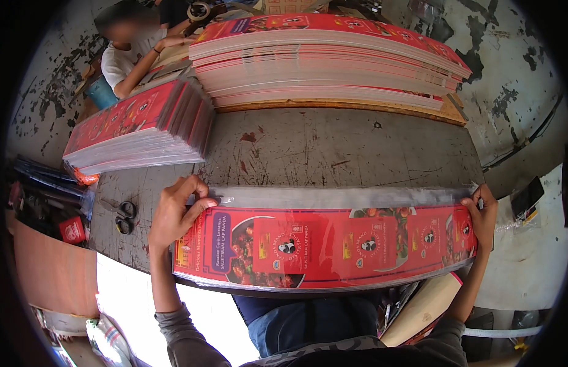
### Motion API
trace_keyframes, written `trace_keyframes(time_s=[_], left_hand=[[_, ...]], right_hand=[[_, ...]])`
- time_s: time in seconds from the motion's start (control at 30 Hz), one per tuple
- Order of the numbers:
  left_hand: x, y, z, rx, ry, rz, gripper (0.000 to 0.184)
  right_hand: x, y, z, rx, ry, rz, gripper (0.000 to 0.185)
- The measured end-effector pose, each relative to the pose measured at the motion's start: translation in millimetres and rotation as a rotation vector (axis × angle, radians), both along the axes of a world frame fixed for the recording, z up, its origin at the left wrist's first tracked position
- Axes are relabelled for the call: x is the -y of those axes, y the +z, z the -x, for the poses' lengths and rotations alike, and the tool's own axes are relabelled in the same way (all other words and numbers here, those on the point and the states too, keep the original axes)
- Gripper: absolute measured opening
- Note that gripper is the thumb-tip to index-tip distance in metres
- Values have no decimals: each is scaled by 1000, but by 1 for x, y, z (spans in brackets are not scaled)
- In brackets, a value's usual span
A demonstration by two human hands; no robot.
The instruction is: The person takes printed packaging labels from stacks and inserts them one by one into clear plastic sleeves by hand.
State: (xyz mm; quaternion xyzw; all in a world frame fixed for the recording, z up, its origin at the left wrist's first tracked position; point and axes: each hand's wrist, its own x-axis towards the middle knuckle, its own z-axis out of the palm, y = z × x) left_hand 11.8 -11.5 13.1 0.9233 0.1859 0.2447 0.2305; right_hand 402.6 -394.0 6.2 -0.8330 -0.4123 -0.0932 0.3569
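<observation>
A long red printed sheet (324, 244) in a clear plastic sleeve lies at the table's near edge, with more sleeved sheets visible beneath it. Panda logos and food pictures cover its face. Along its far side runs a strip of bare clear plastic (339, 197). My left hand (177, 208) is closed at the far left corner, thumb on the plastic and fingers curled. At the far right corner, my right hand (481, 211) pinches the sleeve between thumb and fingers. How many layers each hand grips is hidden.
Scissors (122, 215) lie at the table's left. Behind them stands a pile of sleeved red sheets (134, 116). A taller stack of printed sheets (320, 67) rests on a wooden board (333, 105) at the back. Another person (130, 58) sits at the far left.
</observation>
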Motion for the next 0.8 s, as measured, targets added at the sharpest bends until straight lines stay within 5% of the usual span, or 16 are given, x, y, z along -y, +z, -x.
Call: trace_keyframes(time_s=[0.47, 0.8], left_hand=[[-6, 2, 11, -79, -19, 1, 24], [3, -10, 16, 108, 78, 171, 18]], right_hand=[[6, 19, 0, -38, 195, 138, 21], [8, 4, 1, -71, 117, 42, 16]])
